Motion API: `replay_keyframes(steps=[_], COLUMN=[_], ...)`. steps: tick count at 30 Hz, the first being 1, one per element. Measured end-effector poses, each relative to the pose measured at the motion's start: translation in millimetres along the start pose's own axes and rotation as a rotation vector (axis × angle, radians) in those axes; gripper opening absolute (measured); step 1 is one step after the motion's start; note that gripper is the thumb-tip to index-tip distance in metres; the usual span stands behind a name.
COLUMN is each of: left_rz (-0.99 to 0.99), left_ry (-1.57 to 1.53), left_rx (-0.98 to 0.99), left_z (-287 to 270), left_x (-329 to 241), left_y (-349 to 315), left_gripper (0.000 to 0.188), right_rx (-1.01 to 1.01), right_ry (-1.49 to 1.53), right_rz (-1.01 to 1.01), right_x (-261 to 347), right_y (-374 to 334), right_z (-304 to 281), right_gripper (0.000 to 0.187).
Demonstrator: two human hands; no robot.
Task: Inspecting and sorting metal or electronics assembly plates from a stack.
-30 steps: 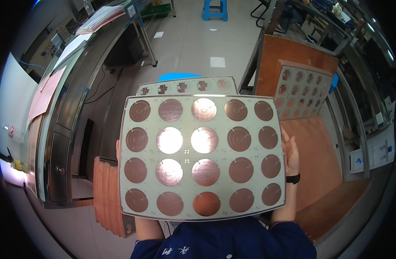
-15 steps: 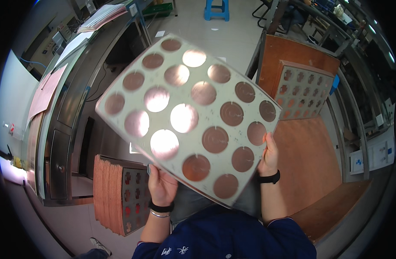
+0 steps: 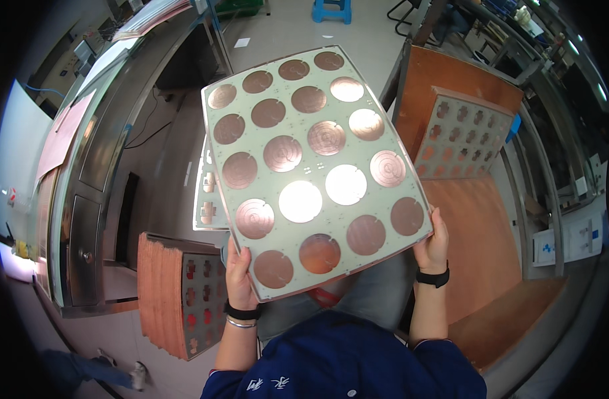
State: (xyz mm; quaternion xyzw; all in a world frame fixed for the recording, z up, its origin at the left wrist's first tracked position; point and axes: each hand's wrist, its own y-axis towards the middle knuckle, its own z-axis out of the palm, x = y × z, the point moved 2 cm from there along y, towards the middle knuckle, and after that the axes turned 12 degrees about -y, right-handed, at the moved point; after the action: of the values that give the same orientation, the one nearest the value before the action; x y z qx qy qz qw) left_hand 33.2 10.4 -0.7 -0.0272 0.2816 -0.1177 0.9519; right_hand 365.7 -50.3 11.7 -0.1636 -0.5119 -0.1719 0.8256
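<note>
A large pale-green circuit board panel with rows of round copper discs is held up in front of me, tilted, some discs shining in the light. My left hand grips its lower left edge, thumb on the face and fingers hidden behind. At the lower right corner my right hand is closed on the same panel, its thumb along the edge. Partly hidden behind the left side is another panel with cross-shaped copper patches; what supports it cannot be seen.
A thick stack of panels stands at lower left, below a metal-edged desk with papers. On the right, more panels lean against an upright brown board on a wooden rack. Another person's leg shows at lower left.
The held panel has turned clockwise and sits straighter before me. Its glare has shifted to other discs. Both hands have kept their hold. More of the other person's leg shows.
</note>
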Motion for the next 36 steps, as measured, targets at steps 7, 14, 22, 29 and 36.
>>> replay_keyframes(steps=[7, 14, 22, 29, 36], left_rz=[0.020, 0.049, 0.034, -0.033, -0.096], left_ry=[0.015, 0.014, 0.034, 0.094, 0.063], left_rx=[-0.015, 0.001, 0.064, 0.076, 0.085], left_z=[-13, -18, -41, -43, -52], left_x=[-13, -22, -26, -22, -19], left_y=[2, 0, -4, -9, -4], left_gripper=[0.048, 0.052, 0.054, 0.055, 0.060], right_rx=[0.088, 0.219, 0.280, 0.238, 0.254], right_ry=[-0.111, -0.242, -0.249, -0.114, -0.052], right_rz=[0.027, 0.062, 0.122, 0.084, 0.055], right_x=[-1, 7, -10, -5, -6], right_y=[-10, -13, -1, 12, 4], right_z=[-4, 3, -25, -7, -15], right_gripper=[0.032, 0.031, 0.026, 0.038, 0.041])
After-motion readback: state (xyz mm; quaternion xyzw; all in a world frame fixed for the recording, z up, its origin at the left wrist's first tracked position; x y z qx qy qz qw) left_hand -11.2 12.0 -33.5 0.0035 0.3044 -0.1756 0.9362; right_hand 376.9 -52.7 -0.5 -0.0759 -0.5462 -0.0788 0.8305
